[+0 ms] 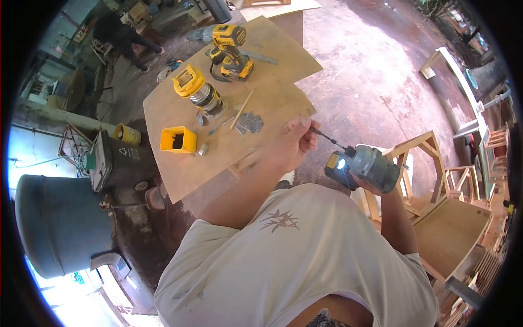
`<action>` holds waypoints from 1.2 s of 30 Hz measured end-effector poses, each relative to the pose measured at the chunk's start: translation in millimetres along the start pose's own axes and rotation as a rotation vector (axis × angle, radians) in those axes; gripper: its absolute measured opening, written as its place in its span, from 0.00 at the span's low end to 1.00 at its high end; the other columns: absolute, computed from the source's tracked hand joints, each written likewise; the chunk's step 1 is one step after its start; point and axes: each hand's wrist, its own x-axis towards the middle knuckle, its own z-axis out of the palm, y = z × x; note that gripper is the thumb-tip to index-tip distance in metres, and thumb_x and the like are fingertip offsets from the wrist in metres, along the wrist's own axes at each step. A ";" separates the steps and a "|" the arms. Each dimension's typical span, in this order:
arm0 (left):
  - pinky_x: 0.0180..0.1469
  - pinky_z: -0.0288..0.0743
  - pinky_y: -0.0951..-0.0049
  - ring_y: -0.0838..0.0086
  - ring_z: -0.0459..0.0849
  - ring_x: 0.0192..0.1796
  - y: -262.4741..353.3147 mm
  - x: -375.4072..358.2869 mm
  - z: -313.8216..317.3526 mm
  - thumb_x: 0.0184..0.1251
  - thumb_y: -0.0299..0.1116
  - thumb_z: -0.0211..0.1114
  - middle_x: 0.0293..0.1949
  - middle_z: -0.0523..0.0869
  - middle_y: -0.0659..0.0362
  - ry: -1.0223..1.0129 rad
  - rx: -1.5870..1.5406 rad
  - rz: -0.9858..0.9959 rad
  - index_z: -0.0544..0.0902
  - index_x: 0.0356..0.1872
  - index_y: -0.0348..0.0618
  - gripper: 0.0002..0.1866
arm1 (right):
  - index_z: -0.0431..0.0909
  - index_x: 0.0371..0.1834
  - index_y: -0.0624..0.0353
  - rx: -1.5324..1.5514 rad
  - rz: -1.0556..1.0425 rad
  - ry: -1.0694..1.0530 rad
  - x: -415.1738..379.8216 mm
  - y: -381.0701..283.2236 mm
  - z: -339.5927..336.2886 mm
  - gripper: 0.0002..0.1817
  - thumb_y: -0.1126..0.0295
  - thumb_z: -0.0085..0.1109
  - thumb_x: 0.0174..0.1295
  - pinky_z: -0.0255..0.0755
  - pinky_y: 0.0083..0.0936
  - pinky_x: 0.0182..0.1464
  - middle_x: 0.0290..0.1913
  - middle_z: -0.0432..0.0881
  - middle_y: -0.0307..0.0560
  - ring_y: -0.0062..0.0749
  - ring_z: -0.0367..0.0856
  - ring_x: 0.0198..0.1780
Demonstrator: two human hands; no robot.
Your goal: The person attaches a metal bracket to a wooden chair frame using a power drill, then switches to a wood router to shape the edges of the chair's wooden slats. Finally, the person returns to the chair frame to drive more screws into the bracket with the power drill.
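My right hand (366,184) is wrapped round a grey-green cordless driver (376,168), whose work light is lit. A long thin bit (331,139) points from it toward my left hand (300,143). My left fingers are closed at the bit's tip; whatever they pinch is too small to make out. Close by on the wooden board (218,158) lie a pile of small metal pieces (249,122) and a wooden stick (242,109). Farther left stands a yellow tub (178,140) with dark small contents.
A yellow-black cordless drill (231,52) and a yellow-topped trim router (201,92) stand on the board. Wooden frames (419,158) are at the right. At the left are a large blue-grey barrel (62,223) and a dark bin (122,158). Another person (122,35) is in the background.
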 end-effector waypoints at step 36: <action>0.33 0.73 0.81 0.81 0.79 0.30 -9.1 118.9 -71.8 0.59 0.29 0.69 0.29 0.82 0.61 -0.283 1.105 -0.239 0.79 0.32 0.38 0.08 | 0.73 0.62 0.50 -0.586 -0.398 0.735 -97.6 51.6 52.1 0.23 0.69 0.61 0.61 0.65 0.33 0.63 0.61 0.74 0.44 0.39 0.71 0.63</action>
